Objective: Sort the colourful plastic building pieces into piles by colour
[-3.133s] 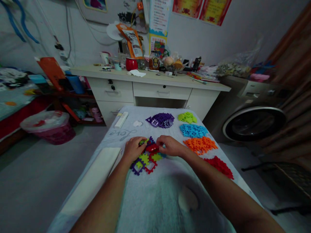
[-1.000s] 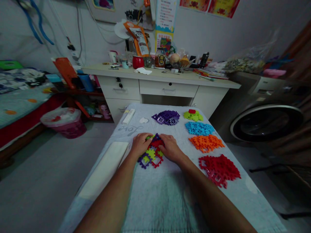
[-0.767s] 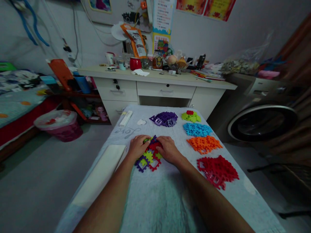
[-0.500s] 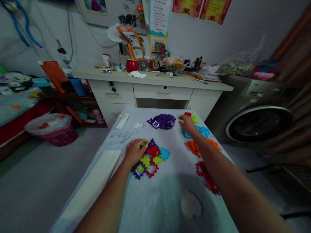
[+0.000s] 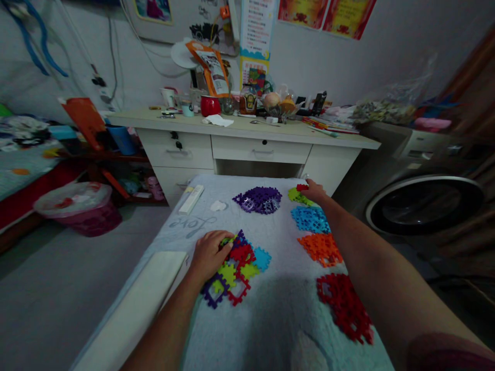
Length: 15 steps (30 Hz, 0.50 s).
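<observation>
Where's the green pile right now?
In the head view, the green pile is at the far right corner of the table, by the right hand, beyond the blue pile.

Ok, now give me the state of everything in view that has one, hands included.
left hand, resting on the mixed pieces
mixed pieces, bunched together
right hand, fingers at the red piece; grip unclear
red piece, on the green pile
green pile, partly hidden by the right hand
purple pile, heaped
middle drawer, shut
washing machine door, shut
pink bin, uncovered, lined with a bag
</observation>
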### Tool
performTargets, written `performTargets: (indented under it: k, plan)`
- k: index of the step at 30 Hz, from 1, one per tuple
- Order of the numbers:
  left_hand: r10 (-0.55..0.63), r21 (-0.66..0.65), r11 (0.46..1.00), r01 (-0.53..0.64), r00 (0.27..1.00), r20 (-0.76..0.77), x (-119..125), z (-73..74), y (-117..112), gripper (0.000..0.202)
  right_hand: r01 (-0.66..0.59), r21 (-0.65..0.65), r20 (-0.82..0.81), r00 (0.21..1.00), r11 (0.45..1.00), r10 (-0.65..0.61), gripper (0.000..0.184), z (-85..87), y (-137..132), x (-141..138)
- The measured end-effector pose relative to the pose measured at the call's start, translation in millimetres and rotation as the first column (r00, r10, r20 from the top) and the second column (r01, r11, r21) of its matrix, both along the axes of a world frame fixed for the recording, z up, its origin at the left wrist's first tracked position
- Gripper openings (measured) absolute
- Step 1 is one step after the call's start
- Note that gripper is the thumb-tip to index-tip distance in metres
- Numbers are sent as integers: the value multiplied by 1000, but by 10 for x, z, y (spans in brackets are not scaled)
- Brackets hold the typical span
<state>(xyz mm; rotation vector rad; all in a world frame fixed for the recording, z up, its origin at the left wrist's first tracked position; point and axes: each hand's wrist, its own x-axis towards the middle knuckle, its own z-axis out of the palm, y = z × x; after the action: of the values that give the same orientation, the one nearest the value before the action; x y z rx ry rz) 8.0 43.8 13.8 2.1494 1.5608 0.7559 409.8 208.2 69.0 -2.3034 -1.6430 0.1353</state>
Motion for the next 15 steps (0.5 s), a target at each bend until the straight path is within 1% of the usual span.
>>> performTargets:
  k: [3,8,11,13,15]
  plan:
    - [-7,-5,1000,7,1000,10,1,2,-1,25,-37,-19,43,998,999,37,65,-32,26,32]
    - [-5,-5,1000,5,1000,9,2,-4,-9,25,-38,36,94,995,999,35,60,-103,-9,49]
    - [1,-4,1000,-1,1000,-1,-1,-9,-10,25,-33,91,56,998,995,28,59,-90,-68,67]
    - [7,8,1000,-7,1000,-5,-3,-15,-9,25,-26,152,5,1000,988,26,57,-43,-119,93]
    - [2,25,1000,-2,1000,0,-6,-24,-6,25,-46,232,-64,996,972,62,52,30,-193,128]
